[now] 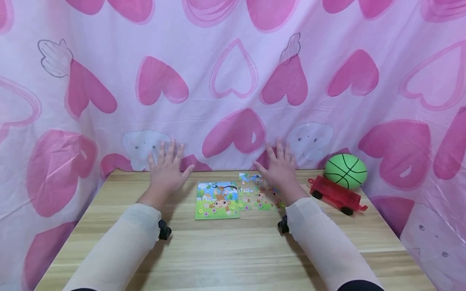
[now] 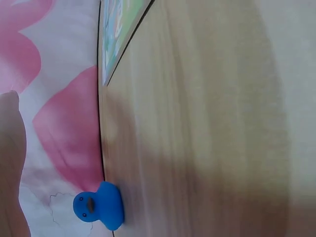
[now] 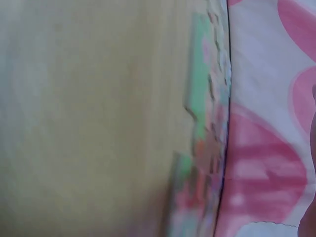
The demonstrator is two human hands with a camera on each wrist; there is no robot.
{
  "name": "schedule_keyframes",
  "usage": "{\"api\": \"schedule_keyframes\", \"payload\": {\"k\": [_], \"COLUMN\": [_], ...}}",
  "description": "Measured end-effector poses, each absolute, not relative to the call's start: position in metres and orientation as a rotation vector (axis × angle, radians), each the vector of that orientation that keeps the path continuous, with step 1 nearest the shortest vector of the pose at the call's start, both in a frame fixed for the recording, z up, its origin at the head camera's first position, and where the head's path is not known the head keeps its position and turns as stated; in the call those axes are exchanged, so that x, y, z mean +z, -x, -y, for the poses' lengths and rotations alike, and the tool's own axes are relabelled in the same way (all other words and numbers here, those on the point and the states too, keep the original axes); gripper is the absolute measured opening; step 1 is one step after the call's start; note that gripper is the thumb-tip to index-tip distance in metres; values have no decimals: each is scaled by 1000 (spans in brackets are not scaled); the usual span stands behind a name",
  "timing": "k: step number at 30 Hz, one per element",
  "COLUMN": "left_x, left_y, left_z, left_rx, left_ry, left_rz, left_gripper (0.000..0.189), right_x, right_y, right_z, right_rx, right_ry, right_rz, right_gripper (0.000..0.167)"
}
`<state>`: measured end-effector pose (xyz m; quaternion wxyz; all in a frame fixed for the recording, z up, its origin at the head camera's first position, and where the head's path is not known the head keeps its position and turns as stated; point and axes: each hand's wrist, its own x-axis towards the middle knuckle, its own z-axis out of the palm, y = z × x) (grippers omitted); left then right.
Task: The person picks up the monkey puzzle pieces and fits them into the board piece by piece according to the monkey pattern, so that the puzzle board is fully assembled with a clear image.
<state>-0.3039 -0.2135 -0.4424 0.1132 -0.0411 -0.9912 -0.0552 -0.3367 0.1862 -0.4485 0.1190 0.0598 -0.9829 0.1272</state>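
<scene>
I observe the monkey board (image 1: 217,202) on the counter (image 1: 218,254), between left hand (image 1: 166,173) and right hand (image 1: 281,171), short of their fingers. Puzzle pieces (image 1: 260,197) lie just beside it, partly screened by the right hand. Fingers outstretched on both, gripping nothing.

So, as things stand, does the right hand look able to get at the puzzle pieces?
Probably yes: the right hand is open and empty, close to the puzzle pieces, and no object shows between them. The red toy cart sits to the right, out of the way.
</scene>
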Motion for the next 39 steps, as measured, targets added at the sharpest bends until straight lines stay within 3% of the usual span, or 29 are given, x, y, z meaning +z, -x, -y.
{"api": "schedule_keyframes", "payload": {"k": [9,18,25,39], "left_x": [-449,-465,-472,-485], "left_y": [289,249,223,216], "left_z": [200,189,192,202], "left_rx": [-385,-779,-1050,-1169], "left_ry": [286,436,492,622], "left_rz": [2864,2882,3006,3104], "left_gripper": [93,102,103,95], "right_x": [-458,-475,-471,-478], "right_y": [333,334,342,357], "right_z": [-167,-152,-152,-154], "right_rx": [663,903,1384,1406], "right_ry": [-336,-477,-394,-457], "right_rz": [2852,2924,2998,3095], "right_gripper": [93,73,70,57]}}
